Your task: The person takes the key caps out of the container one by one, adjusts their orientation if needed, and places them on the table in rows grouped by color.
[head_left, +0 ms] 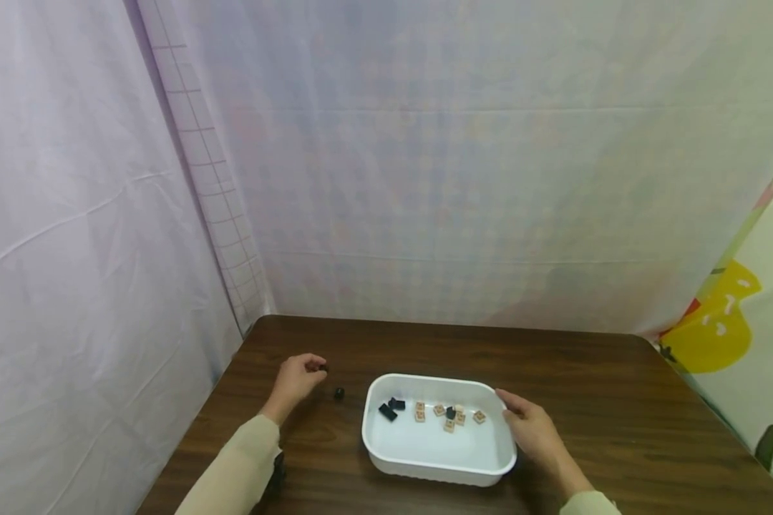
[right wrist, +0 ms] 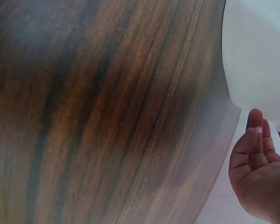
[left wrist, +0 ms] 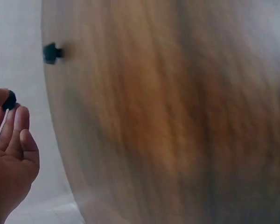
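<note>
My left hand (head_left: 298,378) pinches a small black piece (left wrist: 9,100) between thumb and fingertips, over the left part of the table. A second small black piece (head_left: 339,393), knob-like in the left wrist view, stands on the table between that hand and a white plastic tray (head_left: 438,472). My right hand (head_left: 536,433) grips the tray's right rim, its fingers along the outer wall in the right wrist view. Inside the tray lie several small light-wood square tiles (head_left: 420,415), black rectangular pieces (head_left: 388,412) at the left, and a dark piece (head_left: 451,413) among the tiles.
The brown wood-grain table (head_left: 592,400) extends on both sides of the tray. White sheeting (head_left: 451,179) hangs behind its far edge, with another white sheet (head_left: 90,286) at the left. A yellow printed shape (head_left: 711,332) shows at the right.
</note>
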`<move>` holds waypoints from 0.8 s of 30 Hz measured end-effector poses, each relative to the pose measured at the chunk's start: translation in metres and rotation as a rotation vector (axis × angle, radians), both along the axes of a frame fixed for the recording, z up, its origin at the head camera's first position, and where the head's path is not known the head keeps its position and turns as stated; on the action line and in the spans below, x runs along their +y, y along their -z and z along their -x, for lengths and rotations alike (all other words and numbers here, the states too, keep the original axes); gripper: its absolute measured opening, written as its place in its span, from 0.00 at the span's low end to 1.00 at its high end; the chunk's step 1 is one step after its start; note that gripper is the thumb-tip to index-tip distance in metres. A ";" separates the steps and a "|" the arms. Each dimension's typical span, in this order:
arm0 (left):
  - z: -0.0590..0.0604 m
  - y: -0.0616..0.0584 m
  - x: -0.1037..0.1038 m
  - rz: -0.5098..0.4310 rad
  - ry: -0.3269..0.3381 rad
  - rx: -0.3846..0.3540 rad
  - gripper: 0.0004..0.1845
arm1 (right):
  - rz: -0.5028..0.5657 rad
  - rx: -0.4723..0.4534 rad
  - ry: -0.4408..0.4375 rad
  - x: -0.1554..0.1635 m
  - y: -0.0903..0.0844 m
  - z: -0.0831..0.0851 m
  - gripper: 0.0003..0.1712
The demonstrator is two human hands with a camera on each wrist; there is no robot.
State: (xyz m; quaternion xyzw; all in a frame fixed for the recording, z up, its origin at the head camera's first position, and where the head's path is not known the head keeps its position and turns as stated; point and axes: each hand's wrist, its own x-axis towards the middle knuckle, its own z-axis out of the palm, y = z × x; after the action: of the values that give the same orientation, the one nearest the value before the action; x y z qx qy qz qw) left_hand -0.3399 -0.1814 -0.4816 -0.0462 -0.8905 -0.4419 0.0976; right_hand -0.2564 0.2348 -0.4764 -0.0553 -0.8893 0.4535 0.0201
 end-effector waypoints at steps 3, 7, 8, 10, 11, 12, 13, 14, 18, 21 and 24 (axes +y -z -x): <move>-0.001 0.003 -0.005 0.036 -0.005 -0.047 0.10 | -0.004 0.002 -0.002 0.000 0.000 0.000 0.24; -0.002 0.009 -0.009 0.071 0.008 -0.103 0.10 | -0.010 -0.003 0.002 0.001 -0.001 0.000 0.24; -0.002 0.011 -0.009 0.074 0.014 -0.108 0.09 | -0.015 -0.005 0.002 0.001 -0.001 0.000 0.24; -0.003 0.013 -0.009 0.070 0.028 -0.108 0.09 | -0.016 -0.010 0.005 0.001 -0.001 0.000 0.24; -0.003 0.014 -0.009 0.070 0.036 -0.103 0.09 | -0.016 -0.010 0.005 0.001 0.000 0.000 0.24; -0.003 0.015 -0.009 0.069 0.040 -0.102 0.09 | -0.016 -0.007 0.004 0.001 0.000 0.000 0.24; -0.004 0.015 -0.008 0.071 0.048 -0.097 0.10 | -0.017 -0.006 0.004 0.001 0.000 0.001 0.24; -0.004 0.016 -0.008 0.070 0.053 -0.097 0.10 | -0.018 -0.005 0.003 0.001 0.000 0.001 0.24; -0.003 0.020 -0.006 0.080 0.087 -0.097 0.09 | -0.010 -0.009 0.006 0.000 0.000 0.001 0.24; -0.002 0.023 -0.007 0.089 0.127 -0.086 0.09 | -0.006 -0.006 0.000 0.000 -0.001 0.001 0.24; -0.003 0.026 -0.009 0.095 0.173 -0.052 0.08 | -0.003 0.001 -0.015 0.001 -0.002 0.001 0.24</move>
State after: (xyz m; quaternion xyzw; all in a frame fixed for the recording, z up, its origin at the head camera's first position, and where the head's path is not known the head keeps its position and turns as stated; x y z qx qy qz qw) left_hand -0.3373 -0.1905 -0.5079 -0.1160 -0.9055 -0.4068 0.0337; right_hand -0.2572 0.2357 -0.4743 -0.0484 -0.8904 0.4522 0.0175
